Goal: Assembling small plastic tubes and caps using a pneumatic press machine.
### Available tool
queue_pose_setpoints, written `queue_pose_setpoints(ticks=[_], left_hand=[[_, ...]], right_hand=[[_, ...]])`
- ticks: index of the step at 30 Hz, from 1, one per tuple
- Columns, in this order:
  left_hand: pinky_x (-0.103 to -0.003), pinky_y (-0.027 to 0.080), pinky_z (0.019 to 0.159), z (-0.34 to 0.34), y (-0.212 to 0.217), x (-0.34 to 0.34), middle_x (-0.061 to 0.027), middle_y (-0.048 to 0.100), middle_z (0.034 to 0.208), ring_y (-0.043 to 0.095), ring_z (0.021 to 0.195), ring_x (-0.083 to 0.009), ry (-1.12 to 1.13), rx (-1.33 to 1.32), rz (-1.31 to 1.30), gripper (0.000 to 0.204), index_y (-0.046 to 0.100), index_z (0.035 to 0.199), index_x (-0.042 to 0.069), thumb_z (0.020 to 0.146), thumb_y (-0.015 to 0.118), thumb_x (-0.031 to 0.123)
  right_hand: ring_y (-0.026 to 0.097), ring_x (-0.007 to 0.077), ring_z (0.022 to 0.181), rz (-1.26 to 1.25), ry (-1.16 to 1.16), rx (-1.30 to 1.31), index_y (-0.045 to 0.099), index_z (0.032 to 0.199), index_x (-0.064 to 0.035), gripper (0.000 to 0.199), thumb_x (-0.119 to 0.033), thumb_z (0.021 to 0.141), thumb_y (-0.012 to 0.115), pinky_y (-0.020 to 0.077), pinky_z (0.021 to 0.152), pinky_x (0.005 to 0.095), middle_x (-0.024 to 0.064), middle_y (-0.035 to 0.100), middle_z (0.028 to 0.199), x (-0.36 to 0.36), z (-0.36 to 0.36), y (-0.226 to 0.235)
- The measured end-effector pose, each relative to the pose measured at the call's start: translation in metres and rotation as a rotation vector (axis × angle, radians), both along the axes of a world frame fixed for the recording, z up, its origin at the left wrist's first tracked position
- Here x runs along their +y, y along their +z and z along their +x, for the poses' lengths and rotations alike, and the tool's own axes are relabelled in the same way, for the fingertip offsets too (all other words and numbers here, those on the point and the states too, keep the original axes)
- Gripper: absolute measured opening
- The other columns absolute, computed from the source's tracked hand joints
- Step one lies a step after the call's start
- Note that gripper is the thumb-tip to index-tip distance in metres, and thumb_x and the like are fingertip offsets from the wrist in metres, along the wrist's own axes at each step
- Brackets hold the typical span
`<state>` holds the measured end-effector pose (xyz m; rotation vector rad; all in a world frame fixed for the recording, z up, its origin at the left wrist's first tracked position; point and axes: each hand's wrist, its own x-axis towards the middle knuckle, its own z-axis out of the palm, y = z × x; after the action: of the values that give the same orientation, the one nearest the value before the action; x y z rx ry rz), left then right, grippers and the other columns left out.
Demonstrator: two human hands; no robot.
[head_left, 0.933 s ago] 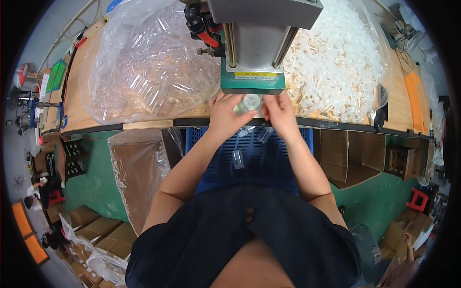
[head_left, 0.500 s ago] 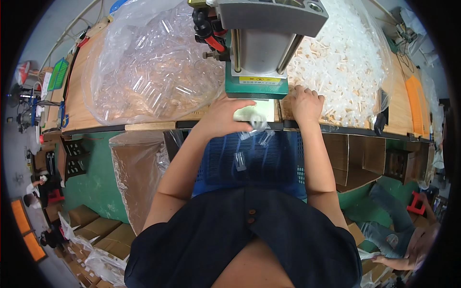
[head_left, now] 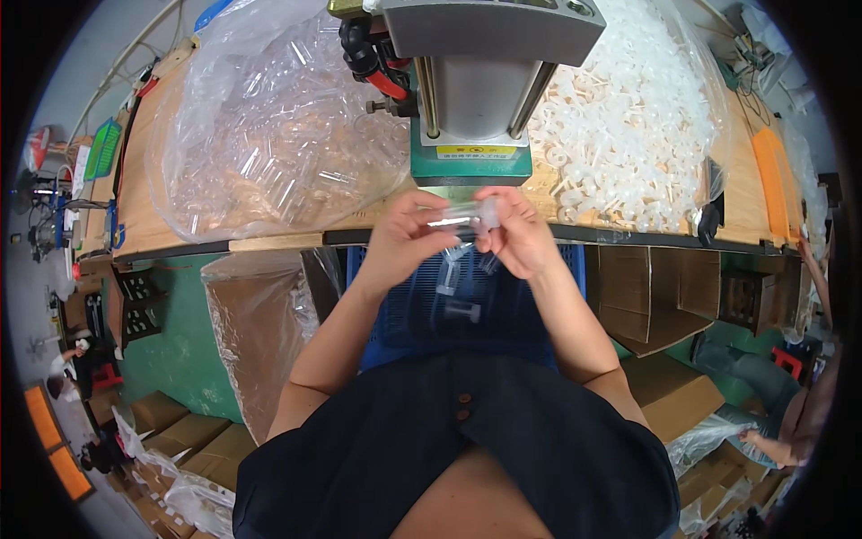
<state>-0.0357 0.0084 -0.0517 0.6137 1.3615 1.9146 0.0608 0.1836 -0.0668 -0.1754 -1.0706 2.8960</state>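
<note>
1. Clear plastic tube [head_left: 456, 216]: it lies crosswise between your hands, just below the green press block [head_left: 471, 163] in view, near the table edge [head_left: 359, 237].
2. Your left hand [head_left: 404, 241] pinches the tube's left part, thumb beneath and fingers above, with only the tube's thickness between.
3. Your right hand [head_left: 523, 238] has thumb and fingertips drawn in around a whitish piece [head_left: 489, 214] at the tube's right end.
4. Keep the two parts in one straight line and pinch lightly; I judge a tilt could make them bind, and smooth plastic may slip.
5. Your fingers cover both ends, so you can't tell here whether the parts are joined.
6. Blur softens the loose tubes [head_left: 462, 311] over the blue basket [head_left: 516, 331]; your body hides its near side.
</note>
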Motion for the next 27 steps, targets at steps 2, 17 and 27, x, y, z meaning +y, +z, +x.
queue_pose_setpoints(ticks=[2,17,27], left_hand=[[-0.031,0.051,0.080,0.002,0.006,0.010,-0.0086,0.065,0.102,0.063,0.093,-0.0167,-0.035,0.023,0.024,0.040,0.053,0.114,0.006,0.079,0.071,0.001],[-0.050,0.024,0.099,-0.032,-0.058,0.044,-0.0089,0.062,0.114,0.049,0.115,-0.0274,0.118,0.682,-0.600,0.048,0.065,0.112,0.018,0.070,0.076,0.040],[-0.043,0.045,0.089,-0.115,-0.013,-0.052,-0.0133,0.062,0.105,0.053,0.105,-0.0362,0.147,1.359,-1.301,0.040,0.062,0.106,0.004,0.068,0.069,0.013]], right_hand=[[0.050,0.0079,0.066,0.072,-0.058,-0.065,0.055,0.112,-0.0065,0.021,-0.022,0.099,0.052,0.0439,0.054,0.0240,0.0009,0.055,0.087,-0.001,-0.004,0.005],[0.062,0.0320,0.070,2.028,-0.387,-0.552,0.068,0.092,-0.0081,0.020,-0.027,0.084,0.068,0.0499,0.064,0.0382,0.0117,0.066,0.080,0.062,0.066,0.024],[0.066,0.0335,0.079,1.966,-0.153,-0.833,0.062,0.104,-0.0110,0.027,-0.031,0.086,0.064,0.0500,0.067,0.0417,0.0169,0.068,0.086,0.092,0.051,0.004]])
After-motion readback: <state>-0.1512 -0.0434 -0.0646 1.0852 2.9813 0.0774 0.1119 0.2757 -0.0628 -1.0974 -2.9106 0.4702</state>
